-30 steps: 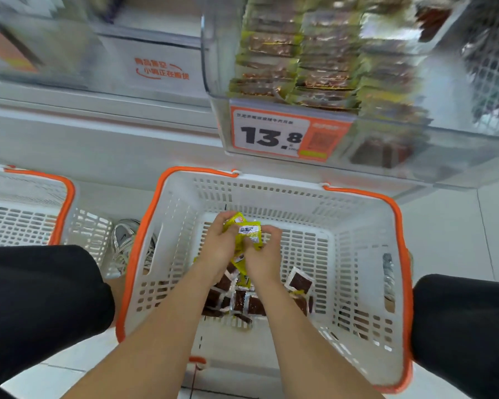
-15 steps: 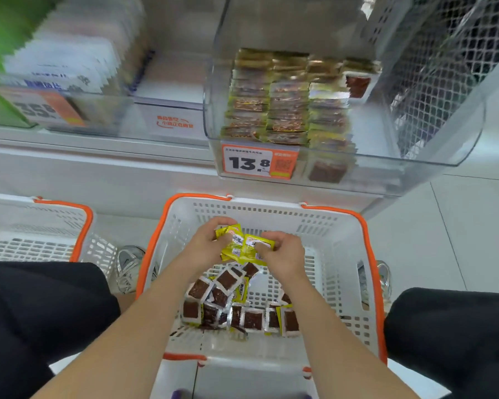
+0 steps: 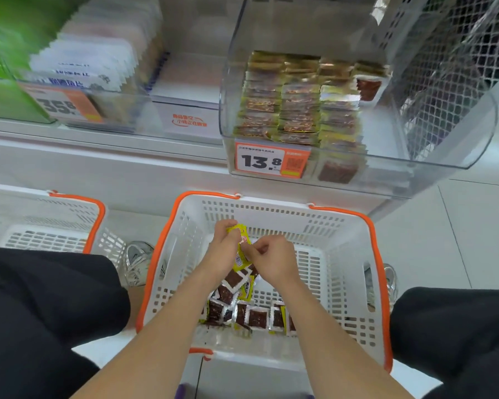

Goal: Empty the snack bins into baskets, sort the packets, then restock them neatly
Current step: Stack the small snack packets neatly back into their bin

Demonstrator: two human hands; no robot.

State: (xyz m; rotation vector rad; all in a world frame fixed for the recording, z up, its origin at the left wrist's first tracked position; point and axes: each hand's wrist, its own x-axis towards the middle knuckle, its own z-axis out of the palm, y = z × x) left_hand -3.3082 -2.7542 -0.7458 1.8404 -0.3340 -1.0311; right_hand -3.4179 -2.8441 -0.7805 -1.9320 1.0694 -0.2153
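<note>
We pinch yellow packets (image 3: 240,249) with left hand (image 3: 224,251) and right hand (image 3: 272,262) over the basket's (image 3: 271,207) middle; they look light, slippery, best held by the edges.

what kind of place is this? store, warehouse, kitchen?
Most likely a snack shop aisle. A clear shelf bin of stacked packets carries a price tag reading 13.8; an orange-rimmed shopping basket sits on the tiled floor below, with the left hand and right hand holding yellow packets over it.
</note>
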